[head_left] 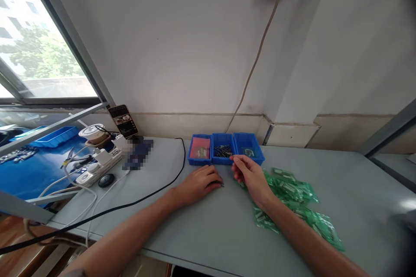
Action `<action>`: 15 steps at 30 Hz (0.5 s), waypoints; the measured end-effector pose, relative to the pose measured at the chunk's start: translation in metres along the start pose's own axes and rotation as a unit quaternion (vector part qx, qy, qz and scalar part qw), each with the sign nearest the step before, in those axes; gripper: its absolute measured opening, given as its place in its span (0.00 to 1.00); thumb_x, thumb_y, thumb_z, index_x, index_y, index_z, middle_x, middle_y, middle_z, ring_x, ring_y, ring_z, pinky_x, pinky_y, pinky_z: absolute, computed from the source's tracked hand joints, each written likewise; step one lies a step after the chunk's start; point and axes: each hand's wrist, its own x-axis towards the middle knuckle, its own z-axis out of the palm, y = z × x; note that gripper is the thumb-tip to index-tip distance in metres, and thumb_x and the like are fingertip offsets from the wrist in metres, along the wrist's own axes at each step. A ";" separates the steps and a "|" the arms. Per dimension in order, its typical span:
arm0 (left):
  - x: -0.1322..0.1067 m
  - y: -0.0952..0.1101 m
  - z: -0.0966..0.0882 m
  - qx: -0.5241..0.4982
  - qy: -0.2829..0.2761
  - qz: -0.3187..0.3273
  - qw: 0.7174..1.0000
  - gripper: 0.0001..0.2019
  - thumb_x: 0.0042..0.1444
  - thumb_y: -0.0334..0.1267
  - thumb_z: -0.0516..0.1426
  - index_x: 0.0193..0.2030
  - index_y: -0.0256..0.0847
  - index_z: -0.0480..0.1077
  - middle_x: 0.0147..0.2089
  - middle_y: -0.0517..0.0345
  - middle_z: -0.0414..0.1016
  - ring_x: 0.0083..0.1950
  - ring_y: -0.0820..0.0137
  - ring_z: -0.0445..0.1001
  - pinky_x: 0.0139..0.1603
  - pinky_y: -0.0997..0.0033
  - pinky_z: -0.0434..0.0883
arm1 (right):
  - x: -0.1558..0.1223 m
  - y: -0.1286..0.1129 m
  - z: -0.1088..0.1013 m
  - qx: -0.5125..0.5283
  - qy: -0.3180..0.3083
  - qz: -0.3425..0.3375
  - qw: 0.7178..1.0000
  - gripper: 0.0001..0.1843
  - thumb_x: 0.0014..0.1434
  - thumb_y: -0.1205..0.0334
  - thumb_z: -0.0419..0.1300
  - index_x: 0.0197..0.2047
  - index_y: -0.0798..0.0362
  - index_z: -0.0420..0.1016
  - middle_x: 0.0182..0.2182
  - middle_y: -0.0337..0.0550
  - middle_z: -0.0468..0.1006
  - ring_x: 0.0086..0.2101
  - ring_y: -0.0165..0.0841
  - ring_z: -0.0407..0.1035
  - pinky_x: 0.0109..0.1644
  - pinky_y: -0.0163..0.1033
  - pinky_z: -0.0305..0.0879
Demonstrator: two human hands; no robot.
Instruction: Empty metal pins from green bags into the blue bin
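Observation:
My left hand [202, 184] rests on the grey table, its fingers curled in a pinch. A small dark tip [222, 185] shows at its fingertips, too small to name. My right hand [250, 177] is raised just in front of the blue bins, thumb and fingers pinched together; what they hold, if anything, is too small to make out. The middle blue bin [223, 136] contains many thin, dark metal pieces [222, 151]. In the left blue bin [190, 149] are a pink sheet [199, 143] and small pale pieces. Small clear pieces [248, 152] lie in the right blue bin [246, 140].
Green plastic packets [292, 190] are heaped beside and under my right forearm. A black cable [139, 201] crosses the table on the left, near a power strip [100, 166], a black mouse [106, 180], a propped phone [123, 120] and a lidded cup [94, 133].

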 end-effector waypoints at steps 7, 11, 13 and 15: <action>-0.002 0.000 -0.001 0.081 0.006 -0.014 0.997 0.12 0.75 0.46 0.54 0.52 0.41 0.74 0.49 0.52 0.75 0.49 0.64 0.73 0.51 0.65 0.71 | -0.001 0.011 -0.004 -0.195 -0.039 -0.095 0.975 0.17 0.65 0.46 0.63 0.49 0.49 0.79 0.35 0.42 0.80 0.28 0.35 0.70 0.32 0.40 0.66; -0.003 0.000 -0.001 0.121 0.012 -0.037 0.992 0.15 0.74 0.50 0.55 0.47 0.39 0.72 0.46 0.53 0.74 0.46 0.64 0.74 0.48 0.65 0.72 | -0.007 0.022 -0.007 -0.409 -0.120 -0.224 0.876 0.05 0.67 0.59 0.61 0.45 0.46 0.79 0.41 0.43 0.80 0.41 0.41 0.74 0.47 0.46 0.68; -0.004 0.000 -0.002 0.113 0.008 -0.034 0.993 0.14 0.75 0.49 0.54 0.46 0.40 0.72 0.45 0.53 0.74 0.46 0.65 0.74 0.46 0.66 0.72 | -0.010 0.025 -0.007 -0.474 -0.154 -0.246 0.831 0.06 0.68 0.63 0.61 0.46 0.45 0.79 0.43 0.44 0.79 0.45 0.43 0.73 0.50 0.47 0.66; -0.003 0.000 -0.003 0.089 0.001 -0.021 0.996 0.12 0.75 0.46 0.53 0.46 0.40 0.72 0.46 0.54 0.74 0.47 0.66 0.74 0.47 0.67 0.72 | -0.011 0.025 -0.007 -0.509 -0.171 -0.246 0.807 0.06 0.70 0.64 0.59 0.46 0.45 0.77 0.43 0.43 0.78 0.46 0.43 0.72 0.50 0.47 0.65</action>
